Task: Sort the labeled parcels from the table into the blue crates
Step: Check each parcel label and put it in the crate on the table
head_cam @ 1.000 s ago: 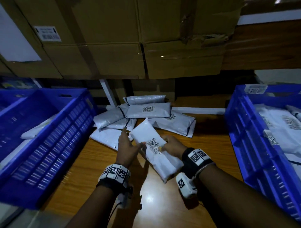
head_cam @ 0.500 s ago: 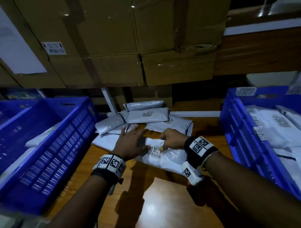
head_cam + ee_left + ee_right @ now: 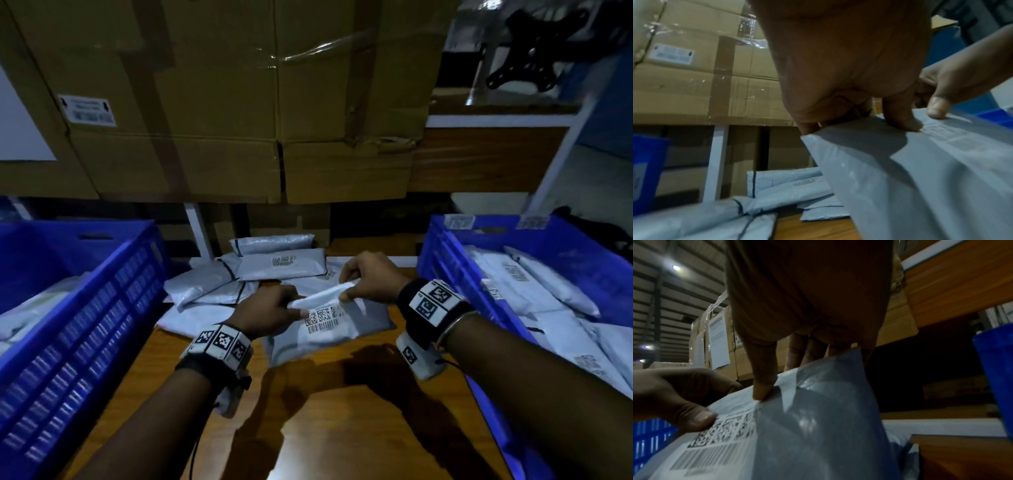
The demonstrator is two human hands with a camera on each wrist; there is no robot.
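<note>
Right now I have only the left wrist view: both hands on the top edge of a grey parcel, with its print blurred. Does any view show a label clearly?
Observer: Yes. In the right wrist view the held parcel carries a white label with square codes above a barcode. The thumb of the left hand rests at its corner.
Operator: Which crate looks fuller?
Observer: In the head view the right crate holds several pale parcels lying over one another. The left crate shows only a few near its outer side.
</note>
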